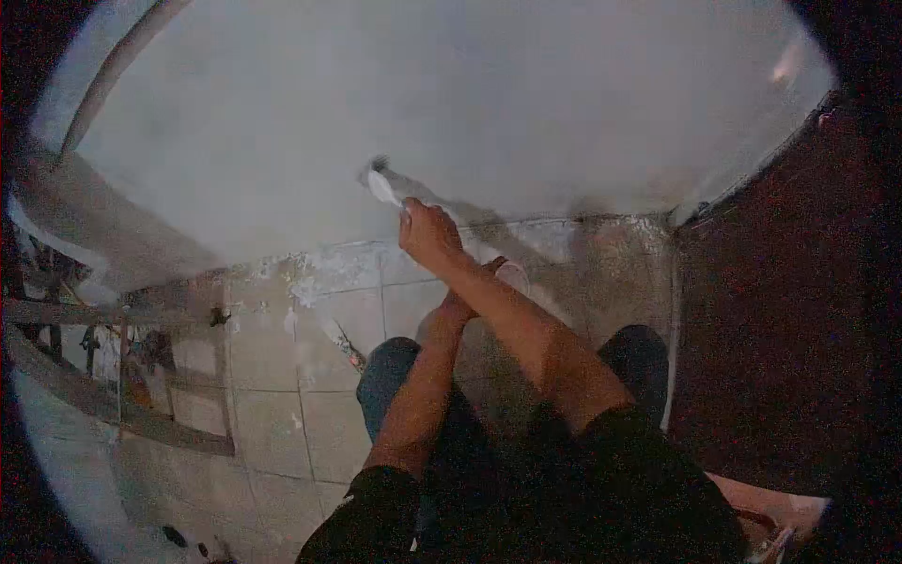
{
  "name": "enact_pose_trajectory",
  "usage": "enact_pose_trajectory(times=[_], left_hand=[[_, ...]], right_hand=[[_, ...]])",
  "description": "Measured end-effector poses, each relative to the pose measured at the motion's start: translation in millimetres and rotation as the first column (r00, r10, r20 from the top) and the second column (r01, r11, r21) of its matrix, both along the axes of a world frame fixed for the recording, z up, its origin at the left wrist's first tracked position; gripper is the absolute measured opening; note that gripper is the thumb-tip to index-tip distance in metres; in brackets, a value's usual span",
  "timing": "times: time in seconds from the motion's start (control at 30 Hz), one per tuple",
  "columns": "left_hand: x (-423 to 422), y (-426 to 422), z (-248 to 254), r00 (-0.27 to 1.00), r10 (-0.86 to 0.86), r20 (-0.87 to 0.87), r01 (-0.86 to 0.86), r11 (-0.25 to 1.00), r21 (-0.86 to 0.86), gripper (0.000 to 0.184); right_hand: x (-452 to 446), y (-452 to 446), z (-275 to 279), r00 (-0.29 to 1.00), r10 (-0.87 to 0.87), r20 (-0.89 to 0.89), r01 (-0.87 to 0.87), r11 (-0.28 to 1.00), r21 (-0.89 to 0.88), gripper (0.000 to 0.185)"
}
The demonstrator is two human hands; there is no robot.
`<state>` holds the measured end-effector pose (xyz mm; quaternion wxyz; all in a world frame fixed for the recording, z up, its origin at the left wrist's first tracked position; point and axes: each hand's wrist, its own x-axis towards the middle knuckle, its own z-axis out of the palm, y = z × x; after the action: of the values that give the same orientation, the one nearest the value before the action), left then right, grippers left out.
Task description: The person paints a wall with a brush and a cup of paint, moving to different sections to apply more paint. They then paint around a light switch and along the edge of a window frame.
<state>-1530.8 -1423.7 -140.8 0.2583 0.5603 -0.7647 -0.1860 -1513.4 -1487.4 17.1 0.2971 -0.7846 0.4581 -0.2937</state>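
Note:
My right hand point(430, 237) is closed around a paintbrush point(383, 186) with a pale body. The dark, slightly blurred tip of the brush meets the white wall point(526, 103), or is very close to it. Below and behind my right forearm, my left hand point(460, 303) grips a small pale round container point(513, 275). That forearm hides part of the left hand, and the container's contents cannot be made out.
Pale floor tiles point(263, 414), splashed with white along the wall's foot, lie under my knees. A wooden frame point(178, 432) stands at the left. A thin, speckled object point(346, 346) rests by my left knee. Dark surface point(770, 310) fills the right side.

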Motion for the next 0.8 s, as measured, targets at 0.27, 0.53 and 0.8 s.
enact_pose_trajectory(times=[0.27,0.53,0.8], left_hand=[[12,5,100,0.994,0.103,-0.024,-0.084,0.908,0.412,0.114],[32,2,95,0.969,0.233,-0.082,-0.195,0.927,0.320,0.110],[34,-2,84,0.909,0.418,0.003,-0.413,0.898,0.148,0.102]], right_hand=[[-169,-71,39,0.954,-0.204,-0.221,0.160,0.966,-0.202,0.035],[-307,-75,-3,0.894,-0.308,-0.326,0.119,0.864,-0.488,0.046],[-299,-51,52,0.975,0.069,-0.209,-0.032,0.984,0.174,0.049]])
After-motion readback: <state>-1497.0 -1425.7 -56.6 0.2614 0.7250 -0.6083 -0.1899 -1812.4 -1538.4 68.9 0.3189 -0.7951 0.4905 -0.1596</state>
